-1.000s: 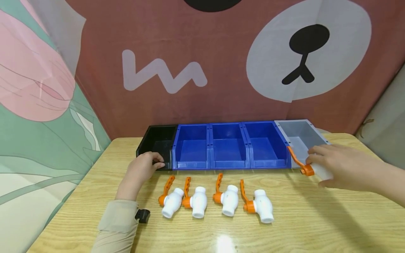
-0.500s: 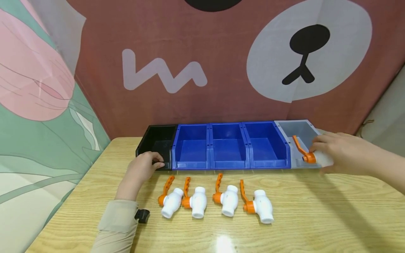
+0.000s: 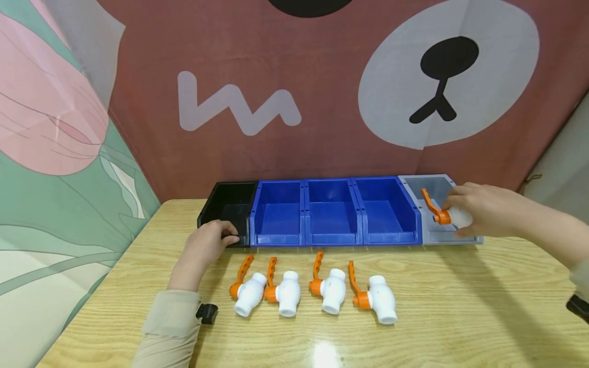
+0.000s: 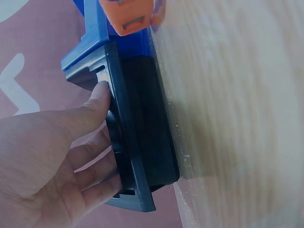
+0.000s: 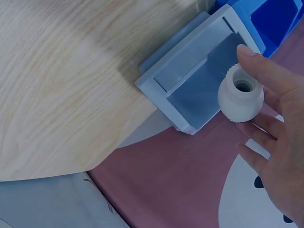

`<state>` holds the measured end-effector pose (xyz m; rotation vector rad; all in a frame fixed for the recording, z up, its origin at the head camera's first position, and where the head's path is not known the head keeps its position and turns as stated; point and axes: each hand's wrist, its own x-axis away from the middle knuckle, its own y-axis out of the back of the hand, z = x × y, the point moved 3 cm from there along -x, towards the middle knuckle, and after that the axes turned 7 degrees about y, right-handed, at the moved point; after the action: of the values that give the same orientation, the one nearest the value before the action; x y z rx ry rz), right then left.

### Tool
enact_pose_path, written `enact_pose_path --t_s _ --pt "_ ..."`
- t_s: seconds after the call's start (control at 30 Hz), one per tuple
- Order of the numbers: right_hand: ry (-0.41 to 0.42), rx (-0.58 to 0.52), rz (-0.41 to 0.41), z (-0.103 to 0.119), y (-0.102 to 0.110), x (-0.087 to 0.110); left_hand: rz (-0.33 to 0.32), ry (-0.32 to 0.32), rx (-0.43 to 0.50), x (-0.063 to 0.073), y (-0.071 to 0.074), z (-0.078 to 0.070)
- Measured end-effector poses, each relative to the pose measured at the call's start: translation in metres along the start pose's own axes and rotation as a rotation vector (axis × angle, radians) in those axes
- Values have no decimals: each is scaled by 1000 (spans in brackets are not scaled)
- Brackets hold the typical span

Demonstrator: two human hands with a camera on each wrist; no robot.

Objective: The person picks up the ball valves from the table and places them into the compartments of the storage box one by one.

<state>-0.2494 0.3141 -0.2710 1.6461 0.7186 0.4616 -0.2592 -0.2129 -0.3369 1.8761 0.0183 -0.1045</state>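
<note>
My right hand (image 3: 490, 207) grips a white plastic ball valve (image 3: 460, 217) with an orange lever handle, held over the grey bin (image 3: 453, 239) at the right end of the row. In the right wrist view, the valve's round open end (image 5: 240, 97) shows between thumb and fingers, and its lever is hidden. At the other end, my left hand (image 3: 212, 243) holds the front lip of the black bin (image 4: 135, 156), fingertips over the rim. Several like valves lie in a row on the table: one valve (image 3: 251, 295), then others (image 3: 289, 294), (image 3: 333, 291) and a rightmost valve (image 3: 383, 300).
Between the black and grey bins stand three blue bins (image 3: 280, 239), side by side along the back of the wooden table (image 3: 442, 317). Behind them hangs a printed cloth (image 3: 322, 148) with a bear's face.
My right hand has carried the ball valve forward from the grey bin's front edge to over its inside. The left hand and the valves on the table stay where they were.
</note>
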Motion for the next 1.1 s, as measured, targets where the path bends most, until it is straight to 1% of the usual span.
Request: enact_pose_path --t_s 0.17,0.33,0.6,0.73,1.1 --pt "-77 -55 85 -9 -7 -9 2 -1 1 0 0 0" --pt "-117 -125 137 -17 -13 -16 9 2 5 1 1 0" --pt "-155 -197 163 -26 -21 -25 7 3 10 1 2 -1" --pt "-179 -205 175 -28 -27 -27 3 -1 11 1 1 0" --pt "-185 -232 167 -32 -40 -32 5 6 8 1 1 -1"
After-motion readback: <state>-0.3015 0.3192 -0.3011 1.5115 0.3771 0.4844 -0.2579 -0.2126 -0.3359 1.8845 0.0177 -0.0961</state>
